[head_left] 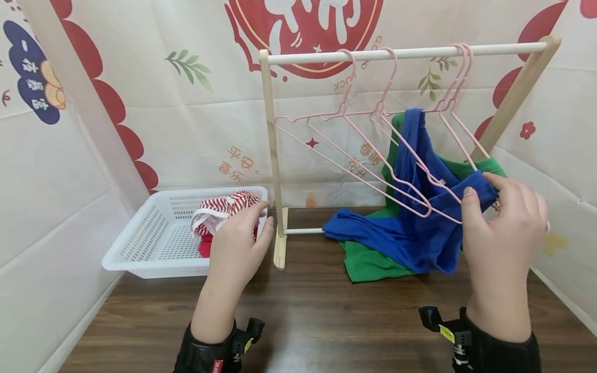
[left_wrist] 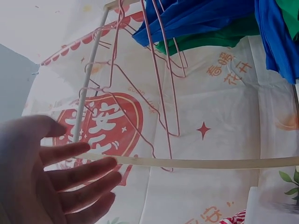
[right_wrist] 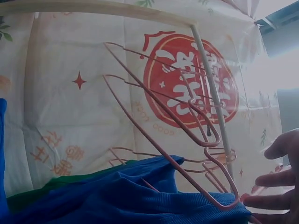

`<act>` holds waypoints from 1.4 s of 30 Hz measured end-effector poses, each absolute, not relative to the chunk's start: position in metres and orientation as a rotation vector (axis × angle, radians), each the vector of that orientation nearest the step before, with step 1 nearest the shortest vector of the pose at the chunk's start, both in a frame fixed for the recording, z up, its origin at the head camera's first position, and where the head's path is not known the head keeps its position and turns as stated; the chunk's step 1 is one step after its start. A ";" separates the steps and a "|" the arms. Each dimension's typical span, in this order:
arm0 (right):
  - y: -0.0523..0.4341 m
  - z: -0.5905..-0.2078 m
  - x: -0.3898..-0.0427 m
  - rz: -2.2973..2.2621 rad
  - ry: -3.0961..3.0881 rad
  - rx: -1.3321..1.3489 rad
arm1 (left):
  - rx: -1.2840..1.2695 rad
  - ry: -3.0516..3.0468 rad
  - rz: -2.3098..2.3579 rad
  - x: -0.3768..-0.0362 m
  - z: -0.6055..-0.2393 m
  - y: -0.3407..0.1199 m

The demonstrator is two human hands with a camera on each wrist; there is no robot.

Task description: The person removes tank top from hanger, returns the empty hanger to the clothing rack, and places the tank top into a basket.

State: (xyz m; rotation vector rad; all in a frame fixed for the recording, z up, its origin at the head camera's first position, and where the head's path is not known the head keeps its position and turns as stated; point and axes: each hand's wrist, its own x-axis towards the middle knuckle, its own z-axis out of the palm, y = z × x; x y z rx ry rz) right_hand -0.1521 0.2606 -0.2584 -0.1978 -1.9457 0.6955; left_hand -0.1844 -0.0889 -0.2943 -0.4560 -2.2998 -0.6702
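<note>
Dark wood tabletop (head_left: 326, 321), boxed in by printed cloth backdrop (head_left: 186, 119) behind and on both sides. Wooden rack (head_left: 273, 155) at centre, pink hangers (head_left: 354, 150) on its rail. Right hand (head_left: 503, 243) pinches blue garment (head_left: 420, 228), which hangs from a hanger over a green garment (head_left: 368, 264) pooled on the table. Left hand (head_left: 238, 248) fingers straight, holding nothing, just in front of white basket (head_left: 154, 243) at the left edge, near striped cloth (head_left: 224, 207). Bare table along the near edge.

"安" on backdrop (left_wrist: 100, 122) (perhaps mirrored)
</note>
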 end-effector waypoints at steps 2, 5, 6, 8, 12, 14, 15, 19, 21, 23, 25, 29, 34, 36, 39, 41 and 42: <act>0.261 -0.258 -0.152 0.700 -1.982 -0.233 | -0.487 -2.332 -0.642 -0.183 -0.294 -0.089; 0.263 -0.258 -0.153 0.694 -2.048 -0.282 | -0.525 -2.335 -0.620 -0.182 -0.295 -0.090; 0.263 -0.258 -0.154 0.693 -2.069 -0.298 | -0.535 -2.327 -0.615 -0.182 -0.295 -0.090; 0.265 -0.258 -0.155 0.698 -2.105 -0.337 | -0.553 -2.312 -0.605 -0.182 -0.295 -0.089; 0.269 -0.256 -0.155 0.700 -2.171 -0.421 | -0.580 -2.297 -0.596 -0.182 -0.295 -0.088; 0.270 -0.256 -0.156 0.670 -2.195 -0.447 | -0.575 -2.288 -0.595 -0.183 -0.295 -0.089; 0.271 -0.256 -0.156 0.652 -2.204 -0.454 | -0.571 -2.284 -0.597 -0.183 -0.295 -0.089; 0.273 -0.256 -0.158 0.577 -2.249 -0.505 | -0.554 -2.280 -0.607 -0.184 -0.295 -0.091; 0.274 -0.257 -0.159 0.554 -2.271 -0.531 | -0.545 -2.288 -0.606 -0.184 -0.294 -0.092; 0.275 -0.258 -0.160 0.546 -2.292 -0.549 | -0.538 -2.300 -0.602 -0.184 -0.293 -0.093; 0.276 -0.259 -0.161 0.540 -2.315 -0.562 | -0.531 -2.310 -0.599 -0.184 -0.293 -0.093; 0.277 -0.261 -0.164 0.546 -2.322 -0.552 | -0.523 -2.324 -0.603 -0.183 -0.292 -0.094; 0.278 -0.265 -0.168 0.532 -2.290 -0.513 | -0.524 -2.318 -0.597 -0.183 -0.292 -0.095; 0.279 -0.266 -0.169 0.521 -2.286 -0.508 | -0.529 -2.313 -0.595 -0.183 -0.292 -0.095; 0.280 -0.267 -0.169 0.508 -2.272 -0.495 | -0.535 -2.309 -0.595 -0.183 -0.292 -0.096; 0.280 -0.268 -0.170 0.496 -2.242 -0.472 | -0.541 -2.304 -0.597 -0.184 -0.292 -0.096; 0.279 -0.268 -0.170 0.487 -2.221 -0.453 | -0.544 -2.301 -0.598 -0.184 -0.292 -0.096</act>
